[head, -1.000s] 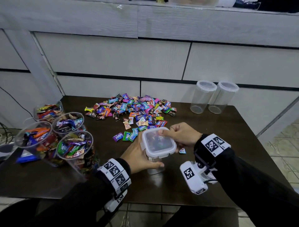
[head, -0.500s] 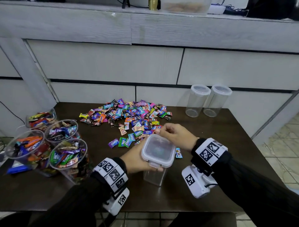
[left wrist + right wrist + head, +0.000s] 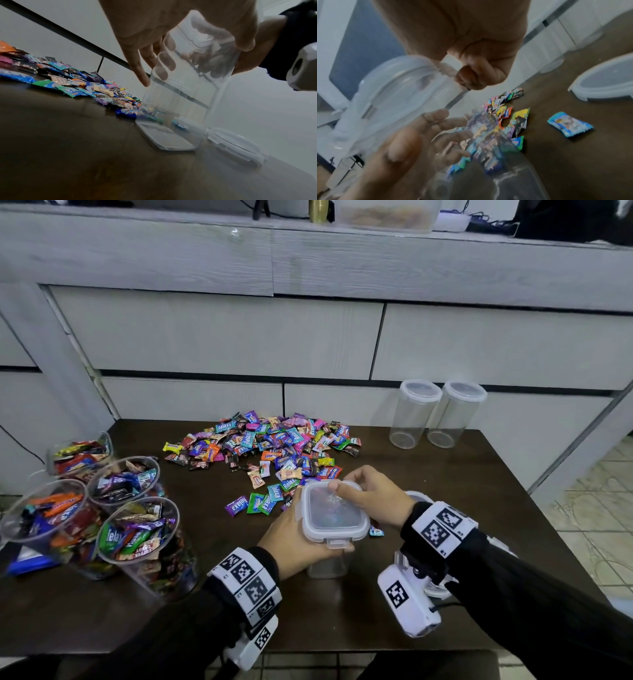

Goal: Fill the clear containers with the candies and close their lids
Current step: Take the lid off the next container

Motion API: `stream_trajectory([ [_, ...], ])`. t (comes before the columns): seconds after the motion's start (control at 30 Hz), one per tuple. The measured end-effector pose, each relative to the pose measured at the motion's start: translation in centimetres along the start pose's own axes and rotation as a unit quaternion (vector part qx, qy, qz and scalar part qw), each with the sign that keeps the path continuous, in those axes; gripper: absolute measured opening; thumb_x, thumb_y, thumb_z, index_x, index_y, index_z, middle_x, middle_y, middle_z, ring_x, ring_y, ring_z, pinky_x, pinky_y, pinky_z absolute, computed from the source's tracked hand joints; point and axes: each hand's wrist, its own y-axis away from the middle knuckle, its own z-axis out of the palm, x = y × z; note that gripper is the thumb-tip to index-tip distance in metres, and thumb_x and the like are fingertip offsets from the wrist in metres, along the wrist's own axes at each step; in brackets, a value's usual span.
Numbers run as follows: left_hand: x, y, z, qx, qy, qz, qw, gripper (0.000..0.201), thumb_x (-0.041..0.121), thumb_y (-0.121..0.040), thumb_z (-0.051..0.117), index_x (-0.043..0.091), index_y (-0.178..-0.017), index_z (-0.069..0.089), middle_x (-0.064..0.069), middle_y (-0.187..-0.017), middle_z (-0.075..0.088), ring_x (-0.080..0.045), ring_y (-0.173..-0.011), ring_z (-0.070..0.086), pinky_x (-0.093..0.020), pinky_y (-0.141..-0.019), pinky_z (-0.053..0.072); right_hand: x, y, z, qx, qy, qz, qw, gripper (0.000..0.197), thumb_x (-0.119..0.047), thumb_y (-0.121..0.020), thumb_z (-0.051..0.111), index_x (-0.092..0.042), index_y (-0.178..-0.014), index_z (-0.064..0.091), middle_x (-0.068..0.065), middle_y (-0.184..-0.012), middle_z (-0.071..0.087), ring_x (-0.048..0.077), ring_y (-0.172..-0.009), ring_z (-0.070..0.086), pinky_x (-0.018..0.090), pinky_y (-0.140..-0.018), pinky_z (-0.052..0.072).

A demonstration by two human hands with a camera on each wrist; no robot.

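Clear plastic square container (image 3: 328, 566) stands at lower centre on the table (image 3: 445, 474), left hand (image 3: 291, 542) wrapped around its wall, right hand (image 3: 371, 497) pinching its lid (image 3: 331, 513). Beyond, mid-frame, lies the candy pile (image 3: 270, 446).

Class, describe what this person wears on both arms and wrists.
Both arms are in black long sleeves. Each wrist carries a white band printed with black square coded markers: left wrist band, right wrist band. A white boxy camera unit with a marker hangs beneath the right wrist; a similar unit sits under the left.
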Motion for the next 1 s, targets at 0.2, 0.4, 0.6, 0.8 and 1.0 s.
stream_trajectory([
  [0.2, -0.1, -0.1, -0.1, -0.008, 0.007, -0.005, 1.000, 0.100, 0.059, -0.047, 0.092, 0.045, -0.130, 0.039, 0.016, -0.122, 0.063, -0.006, -0.116, 0.060, -0.045, -0.100, 0.049, 0.2, -0.1, 0.1, -0.004, -0.122, 0.011, 0.992, 0.055, -0.052, -0.067, 0.075, -0.019, -0.107, 0.054, -0.003, -0.078, 0.066, 0.003, -0.062, 0.063, 0.025, -0.064, 0.053],
  [0.4, 0.3, 0.0, -0.1, -0.010, 0.017, 0.000, 1.000, 0.098, 0.055, -0.049, 0.092, 0.043, -0.131, 0.040, 0.015, -0.124, 0.062, -0.007, -0.118, 0.059, -0.046, -0.101, 0.048, -1.5, 0.9, -1.6, 0.026, 0.274, -0.047, 0.960, 0.059, -0.078, -0.074, 0.043, -0.027, -0.101, 0.056, -0.003, -0.097, 0.062, 0.018, -0.091, 0.059, 0.036, -0.078, 0.050],
  [0.6, 1.0, 0.1, 0.1, 0.000, 0.017, 0.028, 0.999, 0.086, 0.037, -0.056, 0.087, 0.023, -0.130, 0.044, 0.004, -0.125, 0.059, -0.011, -0.120, 0.057, -0.034, -0.100, 0.047, -3.4, 3.6, 0.4, -0.048, 0.284, -0.237, 0.928, 0.082, -0.072, -0.074, 0.053, -0.032, -0.141, 0.029, 0.002, -0.144, 0.033, 0.024, -0.130, 0.034, 0.044, -0.105, 0.037],
  [0.8, 1.3, 0.0, 0.0, -0.015, 0.010, 0.035, 0.999, 0.075, 0.030, -0.059, 0.085, 0.047, -0.120, 0.045, 0.004, -0.120, 0.063, -0.015, -0.116, 0.060, -0.040, -0.098, 0.050, -3.5, 4.0, 1.1, -0.020, 0.281, -0.242, 0.929, 0.078, -0.064, -0.076, 0.059, -0.032, -0.141, 0.030, -0.001, -0.137, 0.038, 0.023, -0.125, 0.035, 0.045, -0.102, 0.036],
  [1.0, 1.1, 0.4, -0.4, -0.021, 0.036, -0.014, 0.999, 0.085, 0.060, -0.043, 0.091, 0.051, -0.114, 0.045, 0.019, -0.118, 0.061, -0.002, -0.113, 0.059, -0.038, -0.098, 0.051, -0.6, 3.8, -5.8, 0.063, 0.170, -0.157, 0.971, 0.089, -0.071, -0.070, 0.058, -0.022, -0.139, 0.033, 0.001, -0.133, 0.042, 0.014, -0.124, 0.041, 0.028, -0.106, 0.031],
])
